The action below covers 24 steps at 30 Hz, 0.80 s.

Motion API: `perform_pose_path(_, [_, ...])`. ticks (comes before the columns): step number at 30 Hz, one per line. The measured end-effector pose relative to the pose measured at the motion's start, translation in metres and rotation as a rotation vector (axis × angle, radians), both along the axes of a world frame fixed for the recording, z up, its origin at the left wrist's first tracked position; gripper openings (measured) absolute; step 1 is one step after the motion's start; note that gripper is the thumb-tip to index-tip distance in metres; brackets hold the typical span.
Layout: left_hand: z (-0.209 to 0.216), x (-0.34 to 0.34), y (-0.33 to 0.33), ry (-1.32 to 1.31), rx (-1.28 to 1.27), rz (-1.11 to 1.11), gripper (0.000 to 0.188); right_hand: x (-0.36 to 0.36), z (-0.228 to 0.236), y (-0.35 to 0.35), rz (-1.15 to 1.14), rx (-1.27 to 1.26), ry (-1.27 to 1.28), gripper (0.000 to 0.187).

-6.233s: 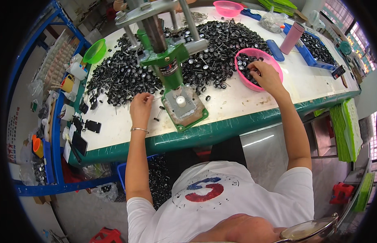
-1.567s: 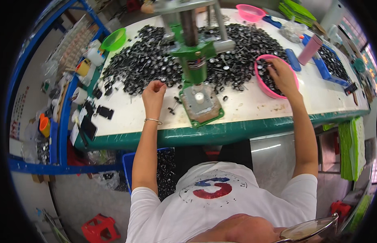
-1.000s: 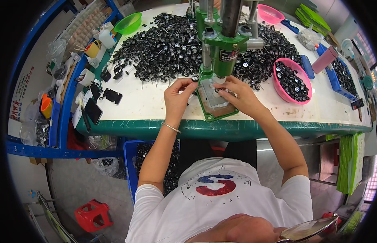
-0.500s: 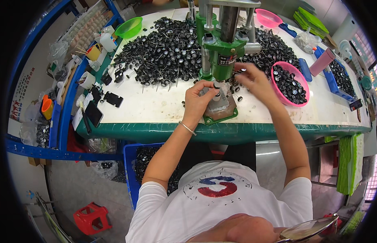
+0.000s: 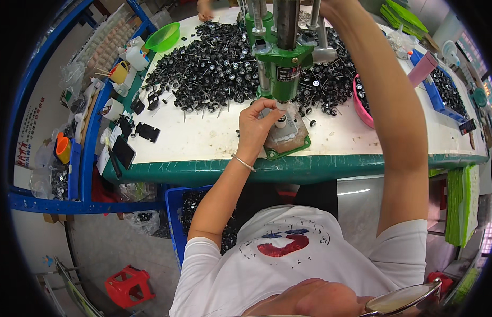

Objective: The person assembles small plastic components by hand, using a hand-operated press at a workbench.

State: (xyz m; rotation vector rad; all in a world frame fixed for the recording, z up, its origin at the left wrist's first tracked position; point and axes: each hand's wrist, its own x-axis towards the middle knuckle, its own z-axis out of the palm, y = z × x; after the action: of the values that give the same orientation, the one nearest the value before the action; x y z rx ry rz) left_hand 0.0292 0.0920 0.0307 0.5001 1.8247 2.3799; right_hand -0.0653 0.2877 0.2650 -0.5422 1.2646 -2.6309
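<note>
A green hand press (image 5: 284, 71) stands on the table, its ram above a small white post (image 5: 281, 121) on the base plate (image 5: 287, 143). My left hand (image 5: 258, 124) is at the post, thumb and forefinger pinched together just under the ram. What lies between those fingertips is too small and hidden to make out. My right arm (image 5: 391, 95) reaches far up past the press, and only the edge of my right hand (image 5: 333, 5) shows at the top of the picture, its fingers hidden. A loose small black wheel (image 5: 312, 123) lies beside the base plate.
A large heap of black toy wheels with metal axles (image 5: 214, 68) spreads behind the press. My right arm partly covers a pink bowl (image 5: 358, 105). A green bowl (image 5: 164, 37) and another person's hand (image 5: 204, 9) are at the far side. A blue crate (image 5: 174, 222) stands below the table.
My right hand has risen from beside the ram to the top edge of the picture. My left hand stays at the post; the dark piece at its fingertips no longer shows clearly.
</note>
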Motion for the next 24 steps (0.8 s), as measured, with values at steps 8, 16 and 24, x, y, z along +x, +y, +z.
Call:
perform_pose_path(8, [-0.009, -0.002, -0.004, 0.054, -0.031, 0.029, 0.008, 0.059, -0.004, -0.034, -0.810, 0.210, 0.294, 0.034])
perform_pose_path(16, [-0.014, -0.003, 0.000, 0.061, -0.064, 0.057, 0.008, 0.089, -0.036, -0.029, 0.005, -0.872, 0.506, 0.035])
perform_pose_path(24, [-0.019, -0.001, -0.001, 0.034, -0.039, 0.064, 0.009, 0.097, -0.047, -0.024, -0.831, 0.009, 0.662, 0.035])
